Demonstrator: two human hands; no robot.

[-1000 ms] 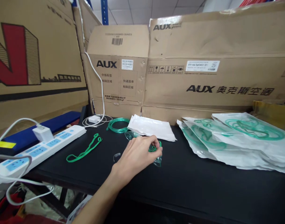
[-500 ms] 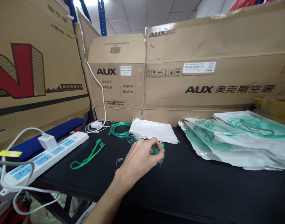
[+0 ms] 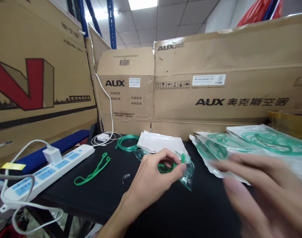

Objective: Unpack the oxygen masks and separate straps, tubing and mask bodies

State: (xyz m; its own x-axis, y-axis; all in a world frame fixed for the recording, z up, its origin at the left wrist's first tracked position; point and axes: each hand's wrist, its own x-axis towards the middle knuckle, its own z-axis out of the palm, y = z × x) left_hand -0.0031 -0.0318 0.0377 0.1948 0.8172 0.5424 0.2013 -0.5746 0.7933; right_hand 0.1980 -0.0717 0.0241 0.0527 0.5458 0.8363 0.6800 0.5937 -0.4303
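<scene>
My left hand (image 3: 153, 173) is pinching the clear plastic mask with green strap (image 3: 185, 168) over the black desk (image 3: 111, 195); my right hand (image 3: 264, 195), blurry, fingers spread, sits at its 4 o'clock.

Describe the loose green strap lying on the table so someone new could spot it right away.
Start at the white power strip on the black table's left edge. Just right of it lies the green strap, flat and unpacked. Unlike the coiled green tubing behind it, it is a thin elongated loop.
</scene>
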